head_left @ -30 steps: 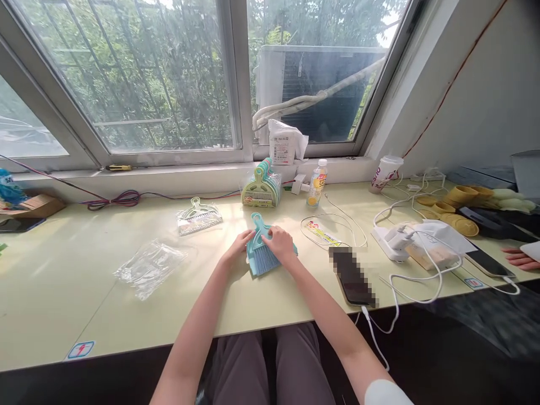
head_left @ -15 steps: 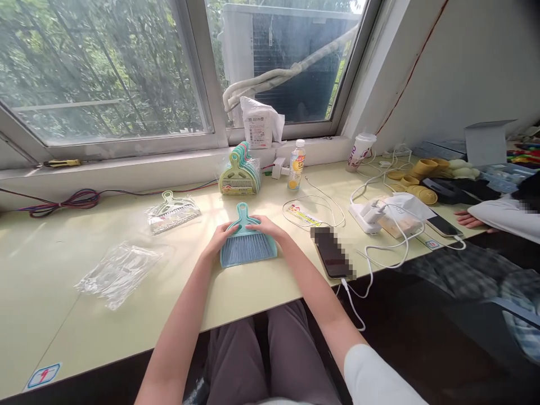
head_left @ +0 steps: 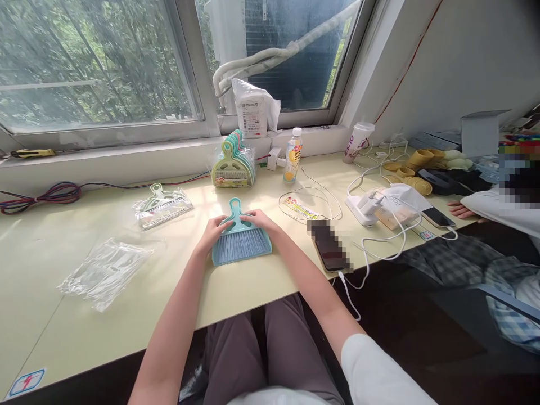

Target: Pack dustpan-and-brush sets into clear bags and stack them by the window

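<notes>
A teal dustpan [head_left: 215, 257] with a matching small brush [head_left: 241, 243] nested in it lies flat on the table in front of me, bristles toward me and handle loop away. My left hand [head_left: 214, 229] grips its left side, thumb on top near the handle's cutout. On the opposite side my right hand [head_left: 258, 220] holds it the same way, thumb over the right cutout. The undersides of my fingers are hidden. To the left are a green brush-and-dustpan set [head_left: 162, 205] in clear wrap and an empty crumpled plastic bag [head_left: 107, 270].
Behind stands a row of wrapped dustpan sets [head_left: 233, 169], beside a drink bottle [head_left: 292, 156]. On the right lie a label card [head_left: 299, 208], a phone [head_left: 329, 246] on a charging cable, a power strip [head_left: 361, 211] and a cup [head_left: 358, 142]. Another person's hand [head_left: 460, 210] rests farther right.
The view has shifted slightly, so most things sit a little left and higher. Both hands stay on the dustpan and brush, with the thumbs slightly moved around the cutouts.
</notes>
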`<state>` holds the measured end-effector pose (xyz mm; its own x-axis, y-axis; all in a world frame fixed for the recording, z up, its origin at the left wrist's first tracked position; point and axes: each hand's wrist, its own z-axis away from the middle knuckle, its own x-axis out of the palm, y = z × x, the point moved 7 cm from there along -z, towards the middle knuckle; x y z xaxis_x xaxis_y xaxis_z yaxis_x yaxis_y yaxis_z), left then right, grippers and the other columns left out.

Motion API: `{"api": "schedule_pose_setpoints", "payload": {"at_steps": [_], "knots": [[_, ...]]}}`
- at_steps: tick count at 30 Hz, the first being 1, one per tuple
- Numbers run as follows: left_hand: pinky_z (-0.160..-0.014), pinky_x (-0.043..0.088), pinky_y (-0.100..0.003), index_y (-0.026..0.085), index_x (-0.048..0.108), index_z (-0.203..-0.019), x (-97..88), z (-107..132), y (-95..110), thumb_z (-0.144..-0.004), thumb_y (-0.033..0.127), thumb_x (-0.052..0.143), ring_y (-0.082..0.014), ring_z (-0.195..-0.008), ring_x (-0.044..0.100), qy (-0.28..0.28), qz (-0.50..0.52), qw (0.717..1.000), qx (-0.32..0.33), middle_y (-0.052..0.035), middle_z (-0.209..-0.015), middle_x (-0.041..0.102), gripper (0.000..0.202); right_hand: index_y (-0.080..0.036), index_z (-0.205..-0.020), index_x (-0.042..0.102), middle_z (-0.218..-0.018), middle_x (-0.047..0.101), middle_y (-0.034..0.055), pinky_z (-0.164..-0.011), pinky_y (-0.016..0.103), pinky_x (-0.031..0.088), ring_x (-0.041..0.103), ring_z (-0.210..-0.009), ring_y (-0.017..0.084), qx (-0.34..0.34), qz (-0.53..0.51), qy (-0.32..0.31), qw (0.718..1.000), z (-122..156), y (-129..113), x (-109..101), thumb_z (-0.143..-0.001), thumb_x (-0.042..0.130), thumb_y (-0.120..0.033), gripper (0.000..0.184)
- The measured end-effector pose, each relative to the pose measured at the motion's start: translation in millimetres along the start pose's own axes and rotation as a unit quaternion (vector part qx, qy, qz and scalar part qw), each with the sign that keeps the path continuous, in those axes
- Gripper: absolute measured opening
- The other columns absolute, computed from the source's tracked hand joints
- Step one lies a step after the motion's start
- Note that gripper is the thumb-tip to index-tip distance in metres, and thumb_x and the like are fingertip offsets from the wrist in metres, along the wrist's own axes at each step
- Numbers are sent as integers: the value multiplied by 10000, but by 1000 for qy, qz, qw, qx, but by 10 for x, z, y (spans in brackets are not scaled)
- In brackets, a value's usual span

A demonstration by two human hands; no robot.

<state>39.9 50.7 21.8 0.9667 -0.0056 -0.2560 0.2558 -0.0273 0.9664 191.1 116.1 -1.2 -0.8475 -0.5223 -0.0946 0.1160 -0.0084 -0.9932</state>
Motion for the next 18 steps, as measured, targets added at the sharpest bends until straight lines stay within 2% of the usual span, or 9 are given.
{"api": "schedule_pose_setpoints", "payload": {"at_steps": [4,6,8,10,12,13,15,17,18], "knots": [[-794,462,-327,145,723,-1010,-37,20,28,-723,551,719,-260,-950,633,-3,13,1000,-9,-96,-1011,709,498,-142,-778,743,-633,633,1,-657,252,404,555,-690,147,-8,-4,5,1000,71,-81,30,-668,739,-570,443],[-806,475,-335,172,702,-1121,-74,35,-9,-732,555,714,-267,-976,641,-12,43,998,-38,-92,-1067,707,546,-144,-825,742,-649,644,3,-678,256,418,567,-709,150,-29,-15,-1,999,99,-155,57,-697,718,-593,468],[-788,492,-339,182,694,-1153,-86,58,-89,-732,561,721,-277,-961,656,-45,67,993,-89,-94,-1060,713,567,-145,-869,736,-680,662,14,-703,265,438,585,-731,157,-48,-20,2,999,107,-212,56,-730,689,-623,501],[-762,506,-336,173,708,-1107,-78,89,-169,-714,549,751,-287,-944,668,-87,79,984,-134,-103,-1035,720,546,-148,-916,730,-744,691,41,-733,285,463,616,-766,174,-61,-7,44,997,100,-238,-34,-799,609,-653,532],[-752,517,-326,172,709,-1079,-82,106,-206,-695,525,784,-293,-967,672,-101,90,980,-149,-113,-1060,718,527,-159,-984,720,-875,723,85,-804,317,483,652,-867,201,-69,55,147,985,117,-246,-248,-909,476,-617,524],[-757,523,-323,177,706,-1088,-92,107,-206,-694,518,790,-295,-986,672,-94,98,980,-146,-116,-1083,715,527,-166,-1039,710,-975,727,109,-870,341,477,654,-965,218,-67,113,213,968,151,-252,-384,-956,425,-556,490],[-768,537,-327,187,698,-1113,-118,99,-192,-709,525,782,-299,-1009,674,-64,115,982,-132,-120,-1094,713,533,-169,-1194,656,-1226,668,151,-1033,410,397,561,-1221,255,-42,260,323,909,245,-260,-627,-985,427,-387,379],[-772,550,-332,196,689,-1140,-148,88,-177,-729,536,765,-297,-1006,680,-28,135,983,-120,-121,-1075,717,539,-132,-1333,562,-1425,530,196,-1133,486,269,389,-1396,304,18,387,367,846,310,-218,-788,-941,499,-249,414],[-770,555,-329,202,682,-1155,-166,80,-174,-733,530,765,-291,-1001,684,-10,144,983,-113,-120,-1073,716,541,-100,-1369,524,-1475,470,222,-1148,515,229,334,-1428,329,51,426,369,825,324,-177,-839,-919,519,-209,463]]}}
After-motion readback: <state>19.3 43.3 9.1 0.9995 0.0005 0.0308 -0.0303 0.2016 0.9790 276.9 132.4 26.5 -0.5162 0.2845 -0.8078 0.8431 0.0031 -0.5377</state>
